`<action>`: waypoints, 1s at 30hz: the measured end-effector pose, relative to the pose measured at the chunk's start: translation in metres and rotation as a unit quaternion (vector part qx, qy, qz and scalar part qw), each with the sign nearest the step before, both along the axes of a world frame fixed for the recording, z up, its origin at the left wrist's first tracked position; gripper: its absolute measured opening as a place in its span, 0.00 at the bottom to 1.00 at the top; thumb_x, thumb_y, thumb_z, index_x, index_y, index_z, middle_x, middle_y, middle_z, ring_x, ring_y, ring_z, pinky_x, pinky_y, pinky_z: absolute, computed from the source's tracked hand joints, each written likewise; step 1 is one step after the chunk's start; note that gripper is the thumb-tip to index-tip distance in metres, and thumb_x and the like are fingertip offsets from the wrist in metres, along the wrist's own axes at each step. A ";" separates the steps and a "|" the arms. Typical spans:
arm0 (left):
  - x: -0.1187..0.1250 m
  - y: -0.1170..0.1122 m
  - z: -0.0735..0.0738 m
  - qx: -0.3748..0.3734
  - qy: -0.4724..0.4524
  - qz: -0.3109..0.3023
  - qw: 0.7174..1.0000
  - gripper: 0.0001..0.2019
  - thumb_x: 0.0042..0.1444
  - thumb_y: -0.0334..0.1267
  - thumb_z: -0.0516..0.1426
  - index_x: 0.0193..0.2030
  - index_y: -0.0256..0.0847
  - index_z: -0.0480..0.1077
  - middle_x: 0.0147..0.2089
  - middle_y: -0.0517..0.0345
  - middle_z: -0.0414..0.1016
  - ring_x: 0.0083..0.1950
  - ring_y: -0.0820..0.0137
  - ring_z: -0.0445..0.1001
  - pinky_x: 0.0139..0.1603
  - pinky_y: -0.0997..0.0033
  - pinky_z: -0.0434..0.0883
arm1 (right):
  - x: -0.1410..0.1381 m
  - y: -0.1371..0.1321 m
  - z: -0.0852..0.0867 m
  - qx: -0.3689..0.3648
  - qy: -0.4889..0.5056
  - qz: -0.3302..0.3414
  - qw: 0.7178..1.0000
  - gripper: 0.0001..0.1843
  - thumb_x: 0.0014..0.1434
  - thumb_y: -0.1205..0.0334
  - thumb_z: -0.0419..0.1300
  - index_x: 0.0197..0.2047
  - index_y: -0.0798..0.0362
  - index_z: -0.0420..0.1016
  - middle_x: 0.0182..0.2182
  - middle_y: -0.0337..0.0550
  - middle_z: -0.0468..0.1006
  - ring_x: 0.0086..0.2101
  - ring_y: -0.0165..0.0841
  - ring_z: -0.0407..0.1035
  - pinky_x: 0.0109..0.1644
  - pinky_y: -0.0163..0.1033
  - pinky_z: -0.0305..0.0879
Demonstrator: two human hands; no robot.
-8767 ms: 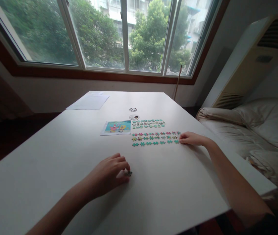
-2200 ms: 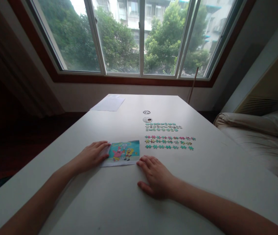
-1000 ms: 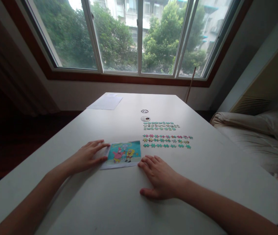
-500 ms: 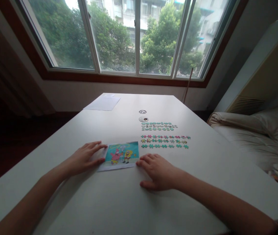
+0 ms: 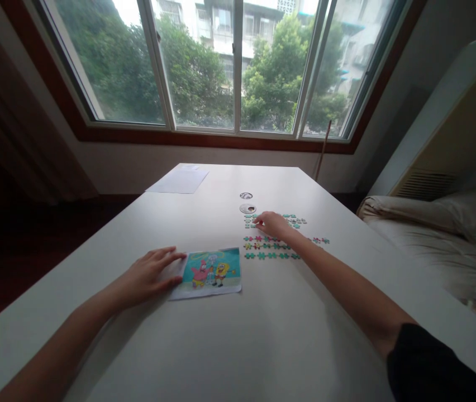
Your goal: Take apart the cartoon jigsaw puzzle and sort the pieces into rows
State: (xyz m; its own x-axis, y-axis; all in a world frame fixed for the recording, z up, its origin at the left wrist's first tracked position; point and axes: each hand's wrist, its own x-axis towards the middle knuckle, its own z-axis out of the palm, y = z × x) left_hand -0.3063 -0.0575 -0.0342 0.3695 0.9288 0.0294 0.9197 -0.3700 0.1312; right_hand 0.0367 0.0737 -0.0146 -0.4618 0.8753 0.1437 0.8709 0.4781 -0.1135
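Observation:
My left hand [image 5: 152,274] lies on the table with its fingers spread, and its fingertips touch the left edge of a sheet with a cartoon picture [image 5: 213,272] in pink, yellow and teal. My right hand [image 5: 274,224] reaches over the upper group of jigsaw puzzle pieces [image 5: 299,221]. Its thumb and forefinger close in a pinch at the left part of those rows, on a puzzle piece that is mostly hidden by the fingers. Nearer to me lie more rows of jigsaw puzzle pieces [image 5: 262,255], partly covered by my right forearm.
Beyond the pieces lie two small round items [image 5: 247,209], one behind the other. White paper [image 5: 183,182] rests at the far left corner of the white table [image 5: 204,346]. A pale sofa [image 5: 409,223] stands to the right, and a window is ahead.
My right hand has left the right edge of the picture sheet and moved forward and right to the upper puzzle pieces, its fingers now pinched. My left hand stays on the sheet.

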 end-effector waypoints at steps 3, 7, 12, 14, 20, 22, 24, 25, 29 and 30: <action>-0.001 0.000 -0.001 0.001 0.003 -0.001 1.000 0.27 0.52 0.57 0.47 0.57 0.51 0.60 0.60 0.53 0.58 0.59 0.58 0.57 0.55 0.61 0.60 | -0.004 0.007 -0.004 -0.004 0.007 0.005 1.000 0.12 0.53 0.59 0.55 0.40 0.49 0.75 0.38 0.43 0.76 0.37 0.34 0.69 0.40 0.35 0.61; -0.001 0.000 -0.001 0.004 0.006 0.001 1.000 0.28 0.51 0.58 0.48 0.57 0.51 0.60 0.60 0.53 0.58 0.59 0.58 0.58 0.54 0.61 0.60 | -0.009 0.016 -0.008 -0.026 0.022 0.021 0.999 0.11 0.50 0.60 0.57 0.37 0.49 0.76 0.34 0.40 0.77 0.34 0.32 0.69 0.36 0.33 0.61; 0.001 -0.001 0.001 0.001 0.006 0.001 1.000 0.28 0.51 0.58 0.47 0.57 0.51 0.59 0.60 0.53 0.58 0.59 0.57 0.57 0.55 0.60 0.59 | -0.012 0.027 -0.011 -0.052 0.049 0.033 0.997 0.09 0.47 0.64 0.58 0.34 0.52 0.76 0.31 0.41 0.76 0.30 0.30 0.69 0.32 0.30 0.60; 0.002 -0.001 0.002 -0.003 0.011 0.001 1.000 0.28 0.52 0.58 0.47 0.57 0.51 0.59 0.60 0.53 0.57 0.59 0.57 0.56 0.55 0.59 0.59 | -0.014 0.030 -0.011 -0.057 0.061 0.034 0.996 0.08 0.46 0.65 0.59 0.32 0.54 0.76 0.30 0.42 0.76 0.30 0.30 0.68 0.31 0.30 0.60; 0.003 -0.002 0.005 -0.014 0.025 0.000 1.000 0.28 0.52 0.58 0.46 0.58 0.52 0.57 0.61 0.52 0.56 0.60 0.58 0.55 0.56 0.59 0.58 | -0.012 0.011 -0.006 -0.037 0.124 0.029 0.991 0.06 0.48 0.67 0.57 0.31 0.56 0.73 0.32 0.43 0.75 0.33 0.30 0.67 0.35 0.32 0.60; 0.003 -0.002 0.004 -0.013 0.023 0.002 1.000 0.28 0.53 0.58 0.46 0.58 0.52 0.57 0.61 0.52 0.55 0.60 0.58 0.55 0.57 0.59 0.57 | -0.009 -0.009 -0.005 -0.043 0.146 0.038 0.988 0.06 0.51 0.65 0.56 0.33 0.55 0.71 0.30 0.41 0.75 0.30 0.28 0.67 0.34 0.31 0.60; 0.003 -0.002 0.004 -0.015 0.018 0.004 1.000 0.28 0.52 0.58 0.46 0.58 0.52 0.57 0.61 0.52 0.56 0.60 0.58 0.55 0.57 0.59 0.57 | -0.004 -0.037 -0.006 -0.066 0.175 0.058 0.981 0.07 0.53 0.62 0.55 0.35 0.55 0.70 0.28 0.39 0.74 0.28 0.26 0.67 0.32 0.29 0.61; 0.003 -0.002 0.004 -0.016 0.017 0.006 1.000 0.28 0.52 0.58 0.46 0.58 0.51 0.57 0.61 0.52 0.56 0.60 0.57 0.55 0.57 0.59 0.57 | -0.002 -0.052 -0.007 -0.099 0.218 0.075 0.968 0.08 0.52 0.62 0.56 0.36 0.55 0.70 0.27 0.39 0.74 0.27 0.26 0.67 0.31 0.29 0.61; 0.004 -0.002 0.005 -0.024 0.017 0.007 1.000 0.29 0.51 0.59 0.46 0.58 0.51 0.57 0.61 0.51 0.56 0.61 0.57 0.54 0.57 0.59 0.57 | 0.007 -0.105 -0.017 -0.180 0.281 0.115 0.936 0.07 0.51 0.63 0.57 0.34 0.55 0.71 0.24 0.38 0.72 0.25 0.25 0.64 0.28 0.29 0.59; 0.005 -0.002 0.005 -0.025 0.017 0.008 1.000 0.29 0.51 0.59 0.46 0.58 0.51 0.57 0.61 0.51 0.56 0.61 0.57 0.54 0.57 0.59 0.56 | 0.009 -0.113 -0.019 -0.191 0.277 0.118 0.934 0.07 0.51 0.63 0.57 0.34 0.54 0.71 0.23 0.37 0.71 0.24 0.25 0.64 0.28 0.29 0.58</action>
State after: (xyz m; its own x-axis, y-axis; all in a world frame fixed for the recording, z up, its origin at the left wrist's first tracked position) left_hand -0.3018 -0.0595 -0.0294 0.3551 0.9344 -0.0289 0.9295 -0.3496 0.1175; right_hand 0.0459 -0.0397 -0.0333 -0.5962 0.7944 0.1164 0.5024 0.4822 -0.7177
